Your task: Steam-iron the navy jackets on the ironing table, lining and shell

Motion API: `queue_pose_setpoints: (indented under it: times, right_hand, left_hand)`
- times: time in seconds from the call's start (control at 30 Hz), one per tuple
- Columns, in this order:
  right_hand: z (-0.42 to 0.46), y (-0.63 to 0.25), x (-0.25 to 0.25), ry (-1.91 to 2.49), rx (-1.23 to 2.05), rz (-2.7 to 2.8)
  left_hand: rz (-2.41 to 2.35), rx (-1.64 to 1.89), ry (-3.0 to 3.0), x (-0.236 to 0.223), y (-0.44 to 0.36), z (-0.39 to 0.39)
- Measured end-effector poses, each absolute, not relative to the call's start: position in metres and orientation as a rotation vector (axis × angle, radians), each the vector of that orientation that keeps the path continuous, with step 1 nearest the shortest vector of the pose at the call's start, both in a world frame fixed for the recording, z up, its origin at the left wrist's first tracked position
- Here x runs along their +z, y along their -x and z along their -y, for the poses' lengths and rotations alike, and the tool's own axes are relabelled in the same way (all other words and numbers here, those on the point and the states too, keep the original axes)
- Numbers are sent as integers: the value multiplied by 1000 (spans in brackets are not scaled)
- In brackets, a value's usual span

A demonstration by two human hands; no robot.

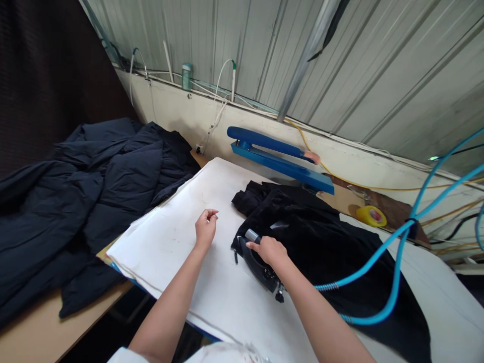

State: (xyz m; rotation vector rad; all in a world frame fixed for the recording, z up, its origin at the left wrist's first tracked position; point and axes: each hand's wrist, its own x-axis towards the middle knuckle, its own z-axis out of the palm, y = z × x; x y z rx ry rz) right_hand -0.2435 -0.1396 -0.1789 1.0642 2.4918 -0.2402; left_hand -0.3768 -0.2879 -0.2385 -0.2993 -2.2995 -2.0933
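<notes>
My right hand (269, 250) is wrapped round the handle of a black steam iron (257, 269), which rests at the near left edge of a black garment (302, 222). Two light-blue hoses (365, 266) run from the iron's rear toward the right. A small zipper pull (235, 256) sticks out of the garment beside the iron's tip. My left hand (206, 229) hovers over the white padded board (159, 247), left of the garment. Its fingers are curled with the fingertips together; whether anything tiny sits between them cannot be made out.
Dark puffy jackets (124, 171) are heaped on the left. Behind the board stands a blue sleeve-pressing arm (280, 159). A yellow tape roll (371, 216) lies at the back right, and a green bottle (186, 76) stands on the wall ledge.
</notes>
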Motion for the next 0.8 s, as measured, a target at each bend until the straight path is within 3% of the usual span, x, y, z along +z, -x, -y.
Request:
queue_pose_setpoints:
  times: [0.57, 0.8]
  right_hand:
    - [129, 201, -168, -999, -240, -2558]
    - [160, 231, -167, -892, -246, -2614]
  left_hand:
    - [2374, -2019, 298, -251, 357, 311]
    - [2434, -2013, 313, -244, 354, 310]
